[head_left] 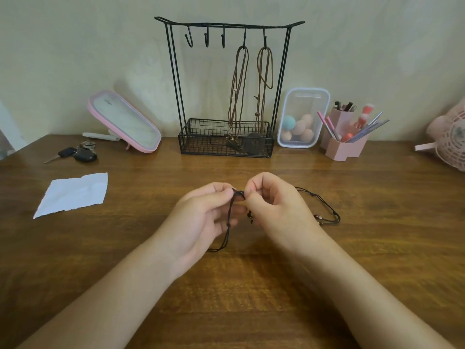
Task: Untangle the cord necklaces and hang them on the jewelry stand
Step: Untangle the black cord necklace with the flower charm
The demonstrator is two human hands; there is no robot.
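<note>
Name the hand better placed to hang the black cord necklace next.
Left, probably. The right hand and left hand pinch the black cord necklace, but the three free hooks sit on the left of the jewelry stand, nearer the left hand.

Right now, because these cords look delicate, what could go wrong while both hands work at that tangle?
1. Both the left hand and right hand pinch the thin black cord necklace at one tangled spot; pulling apart may tighten it.
2. Its beaded loop trails on the wooden table; tugging could drag and re-snarl it.
</note>
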